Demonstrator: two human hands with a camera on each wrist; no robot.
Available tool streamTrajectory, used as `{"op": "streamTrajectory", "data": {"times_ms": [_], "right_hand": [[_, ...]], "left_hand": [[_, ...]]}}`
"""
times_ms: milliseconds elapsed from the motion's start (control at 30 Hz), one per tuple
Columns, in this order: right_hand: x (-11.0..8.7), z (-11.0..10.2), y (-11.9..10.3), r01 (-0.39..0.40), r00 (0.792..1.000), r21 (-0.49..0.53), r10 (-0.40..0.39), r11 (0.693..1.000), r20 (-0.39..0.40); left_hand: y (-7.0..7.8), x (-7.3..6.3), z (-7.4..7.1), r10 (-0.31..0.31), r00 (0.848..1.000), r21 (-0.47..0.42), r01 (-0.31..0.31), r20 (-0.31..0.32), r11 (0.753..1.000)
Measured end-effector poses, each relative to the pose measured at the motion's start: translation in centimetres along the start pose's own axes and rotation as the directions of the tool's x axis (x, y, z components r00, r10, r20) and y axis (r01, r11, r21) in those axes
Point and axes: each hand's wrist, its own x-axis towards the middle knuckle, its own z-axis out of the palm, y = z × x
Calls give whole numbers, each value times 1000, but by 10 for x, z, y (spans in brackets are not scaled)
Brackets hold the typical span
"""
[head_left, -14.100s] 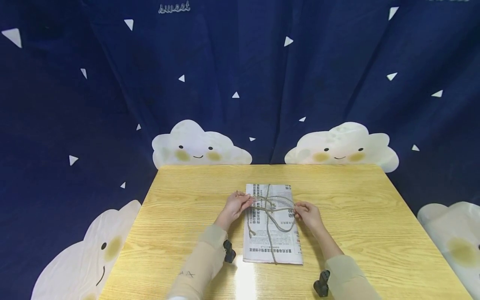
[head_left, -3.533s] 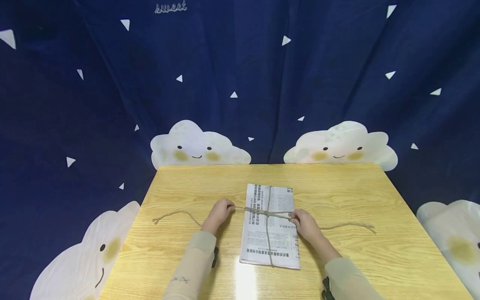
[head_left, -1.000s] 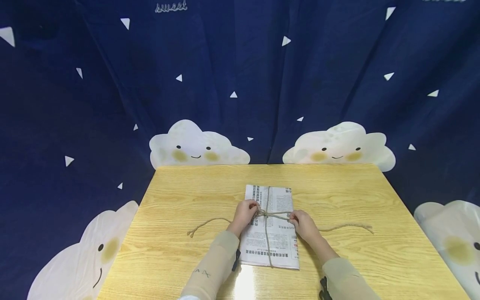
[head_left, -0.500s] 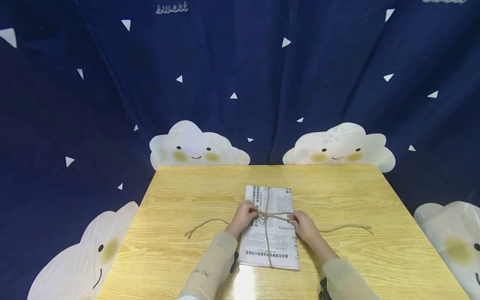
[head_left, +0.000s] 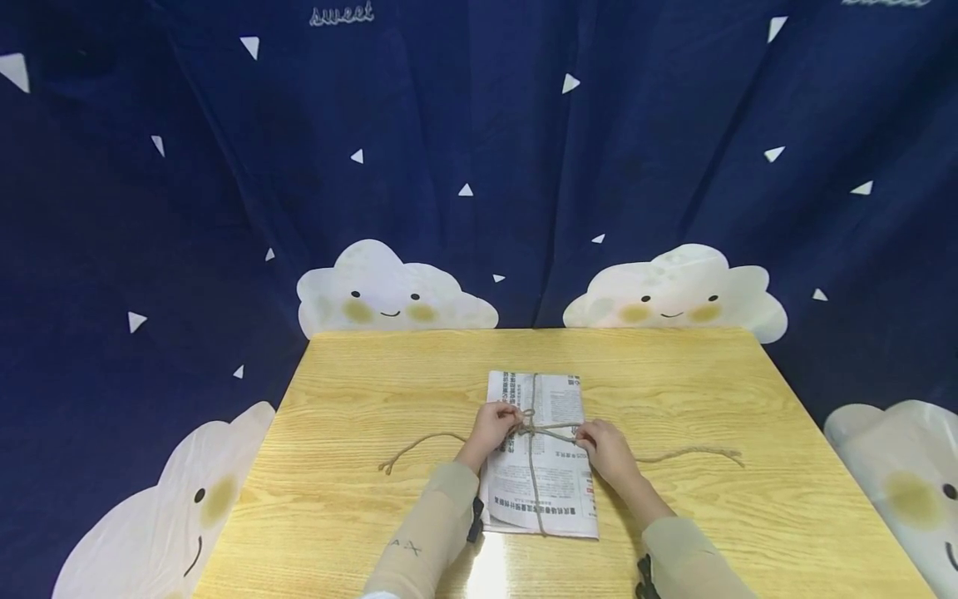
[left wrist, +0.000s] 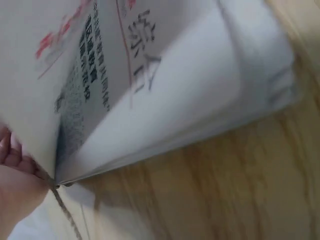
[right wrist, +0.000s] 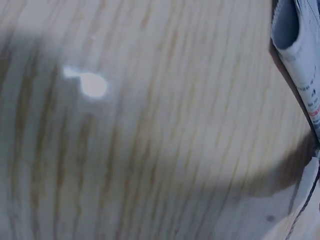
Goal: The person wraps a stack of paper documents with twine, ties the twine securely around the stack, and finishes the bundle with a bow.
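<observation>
A stack of folded newspaper (head_left: 557, 495) lies on the table, bound crosswise with brown twine (head_left: 533, 478). Over its left half, my left hand (head_left: 490, 433) pinches the twine right beside the knot (head_left: 528, 428), where a small loop stands up. My right hand (head_left: 604, 449) grips two strands that run from the knot to the stack's right edge. Close up in the left wrist view, the newspaper's layers (left wrist: 190, 85) spread apart at the edge, and the left hand (left wrist: 20, 185) shows at the border. The right wrist view catches the folded newspaper edge (right wrist: 302, 65); the right hand's fingers are hidden there.
One twine tail (head_left: 419, 443) stretches left over the wooden table (head_left: 374, 374), another (head_left: 692, 452) to the right, each with a frayed end. A dark blue curtain (head_left: 479, 125) with clouds and white triangles hangs behind the table's far edge.
Large loops and short ends lay on the newspaper at first; later long tails reach out both sides. My left hand has moved right to the knot, drawing its tail inward. The right hand stays nearly still.
</observation>
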Motion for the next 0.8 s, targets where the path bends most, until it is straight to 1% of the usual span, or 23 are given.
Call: {"op": "streamTrajectory", "data": {"times_ms": [100, 167, 233, 367, 467, 500, 533, 600, 667, 733, 800], "right_hand": [[-3, 0, -1, 0, 999, -45, -2, 999, -54], [-5, 0, -3, -26, 998, -50, 23, 998, -62], [-6, -1, -5, -56, 997, -34, 54, 998, -56], [-8, -2, -12, -116, 991, 73, 120, 991, -60], [-9, -3, -18, -174, 975, 182, 195, 968, -108], [-9, -3, -19, -197, 965, 214, 227, 957, -129], [-8, -3, -21, -225, 952, 242, 265, 944, -150], [-7, -2, -25, -279, 917, 295, 344, 914, -200], [-4, 0, -28, -325, 875, 347, 419, 880, -242], [-1, 3, -31, -348, 835, 414, 479, 841, -272], [1, 4, -35, -357, 810, 471, 519, 807, -274]], "left_hand": [[0, 0, 2, -38, 999, -7, 38, -24, 999], [0, -1, 3, -57, 998, -7, 57, -39, 998], [1, -2, 3, -68, 996, -13, 67, -51, 998], [1, -2, 2, -71, 996, -21, 70, -55, 997], [1, -2, -1, -76, 996, -11, 76, -36, 997], [2, -1, -3, -79, 997, -6, 79, -23, 997], [3, -1, -5, -68, 998, 10, 68, -12, 998], [4, -1, -8, -39, 999, 54, 38, 18, 998], [5, 0, -12, 1, 999, 101, -6, 48, 995], [6, -1, -14, 27, 997, 143, -38, 74, 989], [7, -2, -15, 28, 996, 166, -42, 90, 985]]}}
